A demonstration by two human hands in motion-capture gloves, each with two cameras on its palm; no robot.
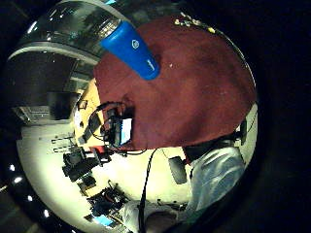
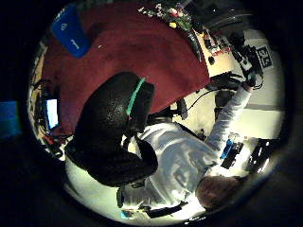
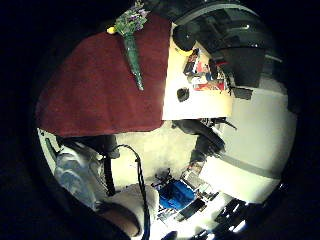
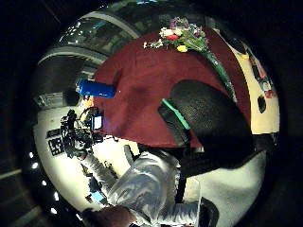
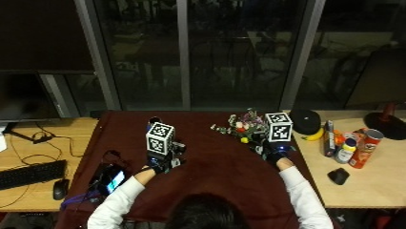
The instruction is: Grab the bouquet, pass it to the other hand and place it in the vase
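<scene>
Bouquet [image 5: 244, 127] lies on red cloth [image 5: 216, 167], vase [image 5: 154, 123] mostly hidden; can't tell either hand's grip.

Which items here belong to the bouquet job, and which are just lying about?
Job: bouquet, blue vase, left hand, right hand.
Lying about: keyboard, mouse, banana, bottle, red can, phone.

Dark red tablecloth [image 5: 216, 167], blue vase [image 1: 130, 48], green-stemmed bouquet [image 5: 244, 127]
</scene>
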